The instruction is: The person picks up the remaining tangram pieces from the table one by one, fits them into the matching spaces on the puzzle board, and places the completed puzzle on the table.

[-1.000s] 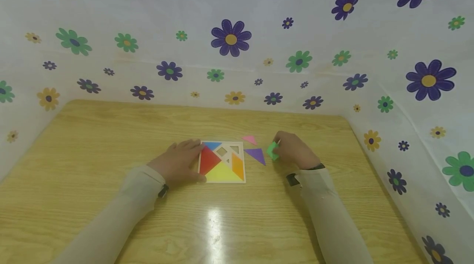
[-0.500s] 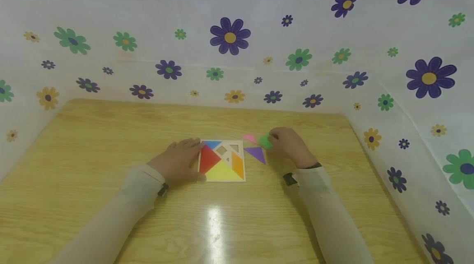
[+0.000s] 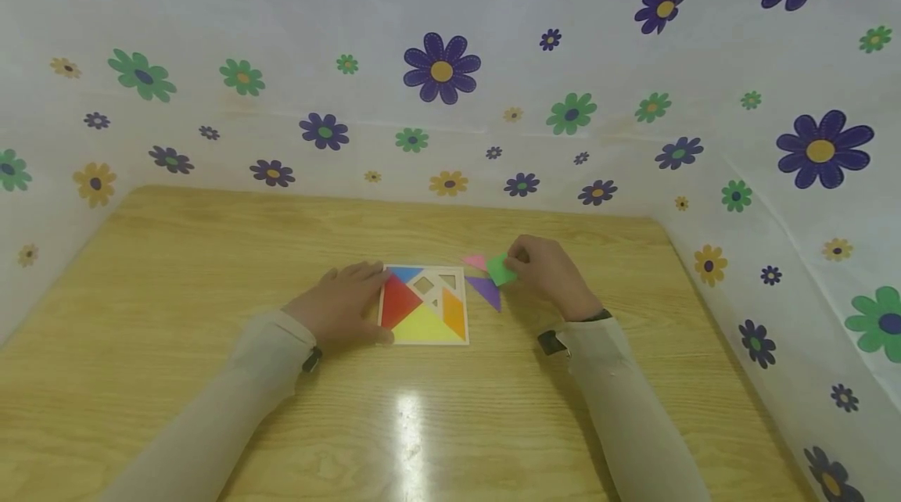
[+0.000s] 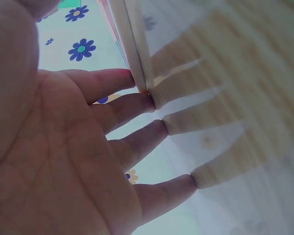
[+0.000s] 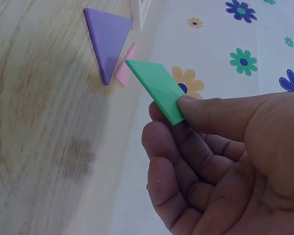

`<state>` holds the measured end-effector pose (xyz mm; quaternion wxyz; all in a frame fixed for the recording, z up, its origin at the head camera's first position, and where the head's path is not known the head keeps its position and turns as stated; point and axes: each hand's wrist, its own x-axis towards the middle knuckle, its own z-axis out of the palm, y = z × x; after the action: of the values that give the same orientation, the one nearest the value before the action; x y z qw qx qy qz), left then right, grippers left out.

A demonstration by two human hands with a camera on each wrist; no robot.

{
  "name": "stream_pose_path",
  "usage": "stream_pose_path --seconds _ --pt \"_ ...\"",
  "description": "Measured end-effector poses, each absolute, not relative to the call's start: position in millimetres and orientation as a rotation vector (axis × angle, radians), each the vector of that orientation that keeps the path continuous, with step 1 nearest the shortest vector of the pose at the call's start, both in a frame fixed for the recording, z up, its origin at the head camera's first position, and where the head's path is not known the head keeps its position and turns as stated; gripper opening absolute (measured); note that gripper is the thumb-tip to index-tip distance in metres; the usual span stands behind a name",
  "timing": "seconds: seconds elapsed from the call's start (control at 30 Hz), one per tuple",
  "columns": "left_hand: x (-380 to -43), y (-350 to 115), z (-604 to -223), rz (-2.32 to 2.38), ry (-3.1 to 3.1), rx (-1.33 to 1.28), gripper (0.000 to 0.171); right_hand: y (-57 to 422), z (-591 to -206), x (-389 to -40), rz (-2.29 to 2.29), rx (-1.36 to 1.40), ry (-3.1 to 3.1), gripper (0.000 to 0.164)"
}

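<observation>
A white tangram tray (image 3: 422, 343) lies on the table, with red (image 3: 400, 302), yellow (image 3: 425, 328), blue (image 3: 404, 274) and orange (image 3: 454, 313) pieces set in it. Bare recesses show at its upper right. My left hand (image 3: 340, 305) rests at the tray's left edge, fingers spread; in the left wrist view their tips touch the tabletop. Between thumb and fingers, my right hand (image 3: 554, 275) pinches a green square tangram piece (image 5: 159, 90), tilted above the table. Under and beside it lie a purple triangle (image 3: 486, 292) and a pink triangle (image 3: 475, 261), each partly overlapped in the head view.
The wood-grain table (image 3: 338, 424) carries a bright light reflection at the front. A flower-printed white sheet (image 3: 366, 95) stands behind the table and along both sides.
My right hand has moved slightly left and away from me, bringing the green square from the right of the purple triangle to above it. The left hand stays at the tray.
</observation>
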<state>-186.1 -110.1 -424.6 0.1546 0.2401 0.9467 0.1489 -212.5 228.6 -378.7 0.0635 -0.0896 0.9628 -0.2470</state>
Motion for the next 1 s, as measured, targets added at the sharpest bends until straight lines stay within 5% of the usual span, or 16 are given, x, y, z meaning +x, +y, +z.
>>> stream_pose_path --seconds 1.0 --pt "-186.7 -110.4 -425.0 0.408 2.711 0.702 0.1 227.4 -381.8 -213.8 -0.774 -0.353 2.921 0.017"
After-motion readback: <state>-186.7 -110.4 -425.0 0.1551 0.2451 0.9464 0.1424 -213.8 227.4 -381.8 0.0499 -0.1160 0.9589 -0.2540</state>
